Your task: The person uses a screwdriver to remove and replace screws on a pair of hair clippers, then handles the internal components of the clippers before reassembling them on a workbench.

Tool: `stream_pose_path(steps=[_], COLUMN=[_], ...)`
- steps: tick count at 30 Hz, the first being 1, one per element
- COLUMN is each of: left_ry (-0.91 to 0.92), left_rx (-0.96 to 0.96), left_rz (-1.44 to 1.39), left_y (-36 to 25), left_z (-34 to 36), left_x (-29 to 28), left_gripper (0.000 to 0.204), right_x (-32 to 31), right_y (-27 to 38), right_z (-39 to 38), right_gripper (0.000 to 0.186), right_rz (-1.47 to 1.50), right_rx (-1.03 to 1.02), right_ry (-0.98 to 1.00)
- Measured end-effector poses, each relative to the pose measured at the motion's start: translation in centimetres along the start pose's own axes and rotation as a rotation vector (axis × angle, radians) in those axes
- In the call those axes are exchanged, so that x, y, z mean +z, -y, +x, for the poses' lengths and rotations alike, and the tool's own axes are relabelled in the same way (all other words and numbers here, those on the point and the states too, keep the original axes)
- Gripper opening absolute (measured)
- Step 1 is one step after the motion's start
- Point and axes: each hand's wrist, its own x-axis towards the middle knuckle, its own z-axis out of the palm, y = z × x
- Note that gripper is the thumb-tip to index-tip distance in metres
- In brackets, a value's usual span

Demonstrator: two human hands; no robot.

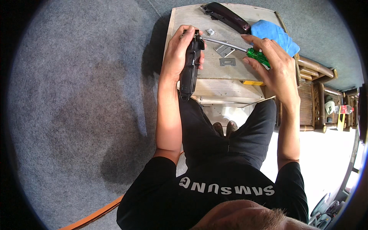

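My left hand (175, 57) is wrapped round the opened black body of a hair clipper (188, 74), held upright at the left of the small wooden table. My right hand (279, 63) grips a screwdriver by its green handle (258, 57), with the index finger stretched along it. The screwdriver's metal shaft (224, 44) points left, and its tip meets the clipper's upper end. Below the shaft lie two metal clipper blades, one tilted (225, 50) and one flat with a slot (227, 62). A dark maroon clipper housing (227, 17) rests at the far side.
A folded blue cloth (273, 36) lies at the table's (214, 73) far right. A small pale bit (211, 32) sits near the clipper's top. Something yellow (253, 82) shows under the near edge. Bamboo furniture (306, 92) stands at right, a grey wall (76, 76) at left.
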Motion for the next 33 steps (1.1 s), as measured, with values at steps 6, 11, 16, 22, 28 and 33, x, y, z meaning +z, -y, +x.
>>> stream_pose_path(steps=[6,11,16,22,28,33], left_ry=[0.012,0.007,-0.001,0.018,-0.009,0.012], left_rx=[-0.046,-0.055,-0.058,-0.062,-0.04,-0.042], left_rz=[-0.04,-0.04,-0.033,-0.036,-0.022,-0.022], left_y=[0.1,0.0,0.0,0.0,0.1,0.0], left_z=[0.1,0.2,0.1,0.1,0.2,0.3], left_x=[-0.2,-0.2,0.0,-0.1,0.0,0.0], left_gripper=[0.034,0.03,0.03,0.031,0.033,0.034], right_x=[0.2,1.1,1.9,1.9,1.8,2.3], right_y=[-0.3,-0.8,-1.2,-1.2,-1.2,-0.6], right_z=[-0.2,-1.1,-1.4,-1.5,-1.6,-0.7], right_gripper=[0.044,0.035,0.027,0.026,0.023,0.024], right_rz=[-0.042,0.065,0.144,0.183,0.194,0.373], right_rx=[0.006,0.06,0.094,0.097,0.112,0.395], right_ry=[0.021,0.022,0.005,0.001,0.007,-0.046])
